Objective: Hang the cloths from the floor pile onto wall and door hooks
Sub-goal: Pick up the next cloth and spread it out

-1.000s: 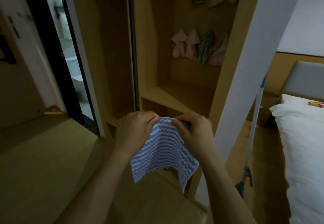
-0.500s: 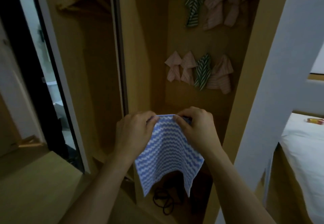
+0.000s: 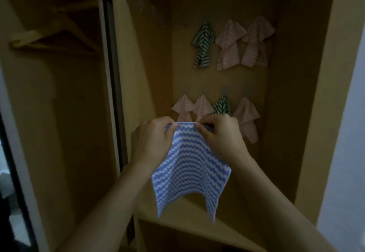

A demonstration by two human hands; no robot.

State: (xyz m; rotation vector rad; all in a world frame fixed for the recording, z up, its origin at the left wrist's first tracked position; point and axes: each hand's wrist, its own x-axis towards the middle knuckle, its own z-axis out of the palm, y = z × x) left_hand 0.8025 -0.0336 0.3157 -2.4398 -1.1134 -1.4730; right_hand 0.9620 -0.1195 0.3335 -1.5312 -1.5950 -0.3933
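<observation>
A blue-and-white wavy-striped cloth [image 3: 189,165] hangs in front of me. My left hand [image 3: 152,143] and my right hand [image 3: 221,139] each pinch its top edge, close together. Behind them, on the wooden back wall of an open closet, several cloths hang from hooks in two rows. The upper row has a green striped cloth [image 3: 203,44] and two pink ones [image 3: 229,44]. The lower row has pink cloths [image 3: 246,117] and a green one [image 3: 222,105], partly hidden by my hands. More hooks [image 3: 153,12] show faintly on the closet's left inner side.
A wooden hanger [image 3: 53,38] hangs in the closet compartment to the left. A vertical wooden divider [image 3: 128,64] separates the two compartments. A wooden shelf [image 3: 195,220] lies below the cloth. A white wall edge [image 3: 347,133] stands at the right.
My view has moved closer to the closet and turned up toward the hooks; the bed at the right has left the frame. Both hands keep pinching the blue cloth and have risen.
</observation>
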